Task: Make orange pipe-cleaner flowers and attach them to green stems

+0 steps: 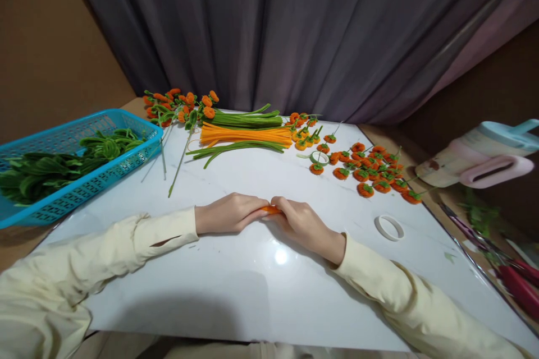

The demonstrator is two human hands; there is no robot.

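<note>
My left hand (231, 213) and my right hand (305, 225) meet above the middle of the white tabletop (252, 286). Between their fingertips is a small piece of orange pipe cleaner (272, 210), mostly hidden by the fingers; both hands are closed on it. Beyond them lies a bundle of orange pipe cleaners (246, 134), with green pipe cleaners (248, 119) behind it and a few more in front. To the right are several fuzzy orange pumpkin-like pieces with green tops (365, 189). A white ring of tape (389, 228) rests nearer my right forearm.
At left stands a blue basket (122, 167) of green fuzzy leaves (107, 146). Orange flowers on stems (189, 100) lie at the back left. A second tape ring (319, 158) sits among the orange pieces. A tumbler (471, 154) and red-handled tools (520, 291) are at right.
</note>
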